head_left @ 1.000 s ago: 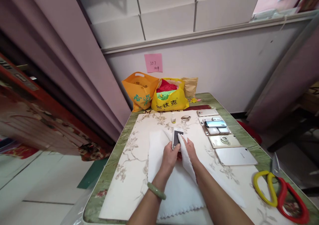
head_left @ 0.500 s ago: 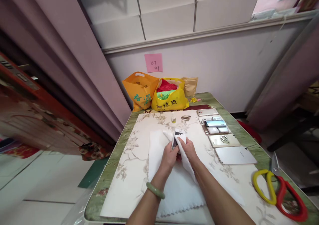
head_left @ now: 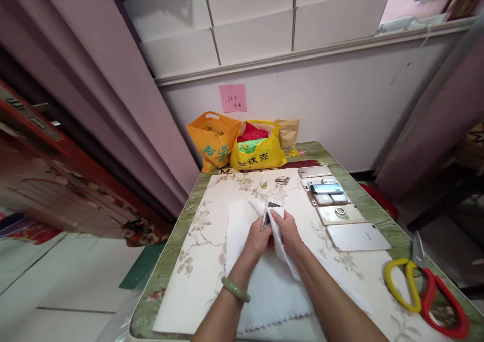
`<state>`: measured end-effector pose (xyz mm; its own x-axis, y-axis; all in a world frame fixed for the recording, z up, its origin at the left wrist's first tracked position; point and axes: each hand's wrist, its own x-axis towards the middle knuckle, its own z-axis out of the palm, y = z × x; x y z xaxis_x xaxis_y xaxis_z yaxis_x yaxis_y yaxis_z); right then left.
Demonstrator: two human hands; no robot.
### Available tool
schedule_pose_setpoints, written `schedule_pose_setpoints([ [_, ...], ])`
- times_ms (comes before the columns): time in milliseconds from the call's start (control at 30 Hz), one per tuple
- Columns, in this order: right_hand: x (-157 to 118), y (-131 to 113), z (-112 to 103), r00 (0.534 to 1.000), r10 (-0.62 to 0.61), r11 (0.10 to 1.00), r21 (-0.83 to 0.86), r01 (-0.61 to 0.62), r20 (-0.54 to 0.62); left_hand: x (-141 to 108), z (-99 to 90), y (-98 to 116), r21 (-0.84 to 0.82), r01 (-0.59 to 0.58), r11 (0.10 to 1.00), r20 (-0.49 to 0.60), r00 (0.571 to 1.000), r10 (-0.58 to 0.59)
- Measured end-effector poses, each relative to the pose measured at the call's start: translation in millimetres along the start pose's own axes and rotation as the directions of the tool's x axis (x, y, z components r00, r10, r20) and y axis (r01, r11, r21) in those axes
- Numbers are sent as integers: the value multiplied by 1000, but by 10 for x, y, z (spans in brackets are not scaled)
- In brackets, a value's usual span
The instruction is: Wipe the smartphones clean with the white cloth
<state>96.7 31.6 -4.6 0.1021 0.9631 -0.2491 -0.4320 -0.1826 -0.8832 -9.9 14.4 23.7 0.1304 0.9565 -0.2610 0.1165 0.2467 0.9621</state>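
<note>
My left hand (head_left: pixel 258 237), with a green bangle (head_left: pixel 236 289) on its wrist, is closed round the left side of a white smartphone (head_left: pixel 276 203). The phone is tilted up, its dark screen towards me. My right hand (head_left: pixel 289 231) is closed on a fold of white cloth (head_left: pixel 278 231) and presses it against the phone's right side and front. The rest of the cloth spreads under my forearms on the table, with a scalloped near edge. Cloth and fingers hide the phone's lower part.
Several phones (head_left: pixel 358 237) lie in a column at the right. Scissors (head_left: pixel 429 291) with yellow and red handles lie at the near right. Glasses (head_left: pixel 282 179) and a small bottle (head_left: pixel 263 181) lie beyond my hands. An orange bag (head_left: pixel 215 137) and a yellow bag (head_left: pixel 259 155) stand at the back.
The cloth fold in my right hand has shifted slightly over the phone's screen. My left hand keeps its hold. The whole view has moved a little.
</note>
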Motion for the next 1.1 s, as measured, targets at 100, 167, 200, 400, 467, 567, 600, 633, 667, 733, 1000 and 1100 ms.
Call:
schedule_pose_setpoints([
  [100, 49, -3, -64, 999, 28, 999, 37, -27, -47, -41, -128, 58, 83, 30, 996, 188, 981, -45],
  [167, 89, -3, -98, 999, 32, 999, 16, -32, -43, -40, -216, 74, 106, 59, 993, 226, 971, -82],
  [200, 102, 0, -102, 999, 28, 1000, 7, -27, -41, -27, -239, 74, 100, 68, 993, 215, 973, -88],
  [400, 59, 69, 38, 995, -14, 999, -48, 19, 94, 108, -33, 27, -59, -6, 998, -112, 994, -1],
  [467, 49, 89, 53, 991, -24, 999, -42, 30, 130, 120, 59, 12, -74, -29, 997, -163, 986, 17],
  [567, 76, 90, -5, 998, -7, 999, -36, 9, 57, 99, 80, -2, -61, -42, 997, -132, 991, 34],
  [600, 92, 84, -35, 1000, 0, 999, -37, 1, 25, 89, 55, -3, -45, -30, 999, -79, 996, 27],
  [633, 110, 77, -61, 1000, 7, 999, -39, -7, -4, 81, 21, -4, -29, -12, 1000, -15, 1000, 11],
  [667, 126, 70, -80, 1000, 15, 999, -43, -16, -26, 76, -15, -3, -17, 9, 1000, 46, 999, -8],
  [733, 144, 61, -85, 999, 22, 998, -63, -25, -44, 77, -74, -2, -40, 29, 999, 70, 997, -26],
  [1000, -44, 55, 91, 985, -73, 997, 26, 69, 159, 114, 1, -41, -168, -136, 976, -324, 943, 75],
  [1100, -59, 32, 86, 996, -32, 996, 83, 24, 89, 86, -1, -54, -70, -124, 990, -262, 960, 102],
])
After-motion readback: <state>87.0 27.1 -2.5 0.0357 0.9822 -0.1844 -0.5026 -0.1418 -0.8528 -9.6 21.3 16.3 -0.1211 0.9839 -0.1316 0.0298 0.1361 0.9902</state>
